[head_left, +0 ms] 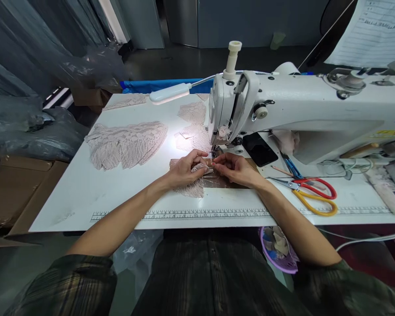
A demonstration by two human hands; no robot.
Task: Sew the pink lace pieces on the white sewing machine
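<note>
Both hands work close together in front of the needle of a white sewing machine (pixel 276 103). My left hand (pixel 187 170) is closed on a pale pink lace piece (pixel 193 189), pinching its upper edge between thumb and fingers while the rest hangs down toward me. At the same edge my right hand (pixel 235 169) pinches with thumb and forefinger; the small bit between those fingertips seems to be the lace's end, partly hidden. Beneath the hands lies the brownish metal bed plate (pixel 230 182). The presser foot (pixel 213 152) is just beyond the fingertips.
More lace pieces (pixel 127 145) lie left and behind, under a lit lamp (pixel 170 93). Right of the needle are a black phone (pixel 260 149), red-and-yellow-handled scissors (pixel 316 195) and blue-handled snips (pixel 292 167). A purple basket (pixel 279 261) of scraps stands below the table edge.
</note>
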